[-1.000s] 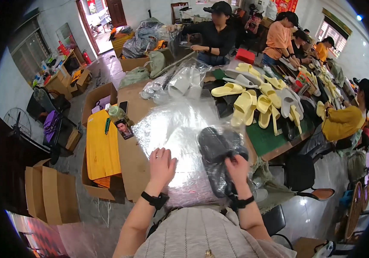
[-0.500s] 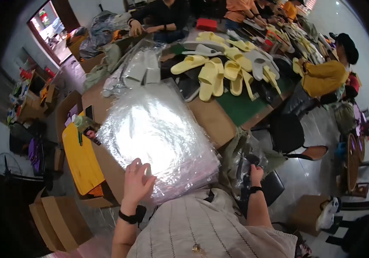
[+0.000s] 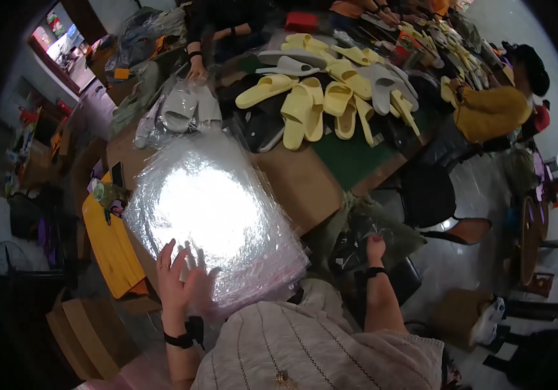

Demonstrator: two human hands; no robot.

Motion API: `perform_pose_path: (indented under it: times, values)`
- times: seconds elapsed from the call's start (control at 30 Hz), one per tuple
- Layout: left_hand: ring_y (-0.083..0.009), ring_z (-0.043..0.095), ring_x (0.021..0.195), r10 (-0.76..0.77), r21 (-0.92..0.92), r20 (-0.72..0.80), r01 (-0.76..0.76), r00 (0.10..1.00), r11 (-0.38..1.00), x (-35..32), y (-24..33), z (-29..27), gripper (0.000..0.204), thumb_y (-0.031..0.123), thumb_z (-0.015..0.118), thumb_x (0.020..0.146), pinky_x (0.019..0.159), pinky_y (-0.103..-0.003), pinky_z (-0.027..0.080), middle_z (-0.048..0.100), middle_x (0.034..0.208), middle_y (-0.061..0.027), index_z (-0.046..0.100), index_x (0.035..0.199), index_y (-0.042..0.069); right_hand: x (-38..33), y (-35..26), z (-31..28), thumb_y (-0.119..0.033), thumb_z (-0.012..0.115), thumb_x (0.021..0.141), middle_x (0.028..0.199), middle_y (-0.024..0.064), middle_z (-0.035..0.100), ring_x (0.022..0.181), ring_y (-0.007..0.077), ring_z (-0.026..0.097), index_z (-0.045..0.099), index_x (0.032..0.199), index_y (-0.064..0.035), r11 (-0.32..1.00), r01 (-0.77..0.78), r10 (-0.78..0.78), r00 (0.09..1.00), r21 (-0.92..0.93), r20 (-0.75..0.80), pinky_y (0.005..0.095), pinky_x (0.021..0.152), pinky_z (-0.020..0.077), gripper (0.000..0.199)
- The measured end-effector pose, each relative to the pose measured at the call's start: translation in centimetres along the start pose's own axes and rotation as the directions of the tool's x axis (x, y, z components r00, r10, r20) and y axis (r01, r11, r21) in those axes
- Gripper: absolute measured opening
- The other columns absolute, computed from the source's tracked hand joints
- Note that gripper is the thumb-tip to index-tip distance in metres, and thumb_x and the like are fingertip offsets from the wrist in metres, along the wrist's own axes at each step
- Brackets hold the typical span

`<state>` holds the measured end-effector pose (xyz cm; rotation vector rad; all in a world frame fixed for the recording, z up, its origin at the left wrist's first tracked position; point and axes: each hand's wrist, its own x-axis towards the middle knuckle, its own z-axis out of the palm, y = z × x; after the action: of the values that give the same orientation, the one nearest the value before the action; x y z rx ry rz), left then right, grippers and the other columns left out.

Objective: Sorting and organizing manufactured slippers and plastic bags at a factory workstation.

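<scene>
A thick stack of clear plastic bags [image 3: 272, 260] lies at the near corner of the table, with a bright glare on it. Over its near left edge my left hand [image 3: 181, 279] is open, fingers spread and raised. My right hand [image 3: 375, 250] is closed beside a green sack [image 3: 399, 240] with dark, plastic-wrapped contents. What that hand grips, if anything, I cannot make out. Beyond the stack sits a pair of grey slippers [image 3: 180, 109] in clear plastic. Yellow slippers [image 3: 297, 117] lie in a pile to their right.
Across the table a co-worker's hand [image 3: 196, 68] reaches to the wrapped grey slippers. A phone [image 3: 117, 174] and a yellow sheet [image 3: 111, 250] are at the left. A black chair [image 3: 428, 198] stands on the right. Cardboard boxes [image 3: 100, 335] stand on the floor at lower left.
The view has shifted, so the table appears farther left. My left fingers have spread. A dark thing above my right hand no longer shows. The co-worker's hand has come down to the grey slippers.
</scene>
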<state>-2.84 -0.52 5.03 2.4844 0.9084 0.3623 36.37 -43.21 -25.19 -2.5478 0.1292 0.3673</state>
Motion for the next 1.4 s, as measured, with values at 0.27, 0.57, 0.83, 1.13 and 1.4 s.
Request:
perform_pose_path:
  times: [0.27,0.57,0.83,1.13,1.4]
  values:
    - [-0.0430,0.030,0.147,-0.106,0.039,-0.014,0.107,0.994,0.994,1.5,0.3,4.0,0.060,0.026,0.075,0.082,0.116,-0.051,0.031,0.034,0.160,-0.0194,0.058,0.137,0.007,6.2,-24.2,2.7,-0.007,0.062,0.098,0.097,0.0069,0.065,0.088,0.0133,0.062,0.065,0.112,-0.0006,0.612,0.520,-0.519,0.833,0.596,-0.193,0.0302,0.077,0.0513,0.016]
    - [-0.0408,0.032,0.146,-0.146,0.100,-0.120,0.158,0.982,0.982,1.3,0.9,5.1,0.060,0.038,0.076,0.082,0.115,-0.051,0.032,0.037,0.159,-0.0164,0.062,0.134,0.012,15.0,-41.4,11.8,-0.044,0.081,0.078,0.135,0.0263,0.054,0.122,0.0420,0.054,0.051,0.136,0.0066,0.897,0.362,-0.407,0.901,0.254,0.152,0.0488,0.101,0.0472,0.083]
    - [-0.0405,0.038,0.143,-0.105,0.087,-0.181,0.122,0.978,0.989,1.4,0.6,5.3,0.059,0.039,0.078,0.079,0.112,-0.051,0.035,0.043,0.155,-0.0142,0.064,0.131,0.015,15.4,-39.8,14.8,-0.028,0.072,0.087,0.118,0.0225,0.066,0.105,0.0318,0.063,0.059,0.124,0.0061,0.862,0.305,-0.419,0.878,0.406,0.232,0.0401,0.089,0.0496,0.052]
    - [-0.0392,0.036,0.143,-0.083,0.105,-0.189,0.104,0.978,0.989,0.8,-0.2,5.4,0.059,0.042,0.075,0.084,0.112,-0.051,0.035,0.040,0.157,-0.0140,0.061,0.135,0.018,7.1,-33.9,4.2,-0.018,0.058,0.101,0.117,0.0096,0.066,0.106,0.0208,0.062,0.056,0.130,0.0032,0.297,0.032,-0.514,0.848,0.954,0.131,0.0326,0.089,0.0501,0.036]
    - [-0.0405,0.034,0.144,-0.040,0.083,-0.209,0.058,0.977,0.995,0.2,-1.4,6.4,0.058,0.045,0.070,0.088,0.114,-0.051,0.031,0.039,0.157,-0.0169,0.060,0.138,0.016,-1.3,-34.1,-9.6,-0.042,0.053,0.098,0.126,0.0124,0.064,0.112,0.0290,0.064,0.054,0.135,-0.0034,0.108,-0.329,-0.474,0.813,0.938,0.339,0.0419,0.094,0.0539,0.054]
